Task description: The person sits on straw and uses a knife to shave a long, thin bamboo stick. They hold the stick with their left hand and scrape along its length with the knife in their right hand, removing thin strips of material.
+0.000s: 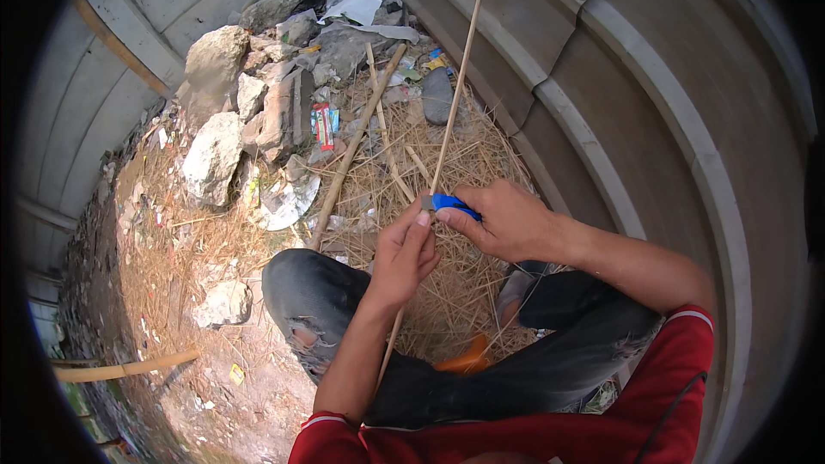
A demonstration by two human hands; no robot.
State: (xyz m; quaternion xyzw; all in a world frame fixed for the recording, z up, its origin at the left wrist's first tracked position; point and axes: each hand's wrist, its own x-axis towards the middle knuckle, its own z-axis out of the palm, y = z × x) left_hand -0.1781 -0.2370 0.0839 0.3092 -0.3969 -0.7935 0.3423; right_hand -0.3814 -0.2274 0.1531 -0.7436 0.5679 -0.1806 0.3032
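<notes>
A long thin bamboo stick [455, 107] runs upward from my hands, and its lower end passes below them beside my left forearm. My left hand [404, 252] is closed around the stick, with the thumb near the blade. In my right hand [511, 222] is a blue utility knife [454, 204], its short metal blade resting against the stick just above my left thumb. My right fingers wrap the knife's handle and partly hide it. Both hands meet over the straw between my bent knees.
Pale rocks [212, 159] and broken bricks lie at the left, with plastic litter among them. A thicker bamboo pole [357, 146] lies on the straw [455, 292]. Corrugated metal sheeting [662, 120] stands close on my right. An orange object [467, 356] lies between my legs.
</notes>
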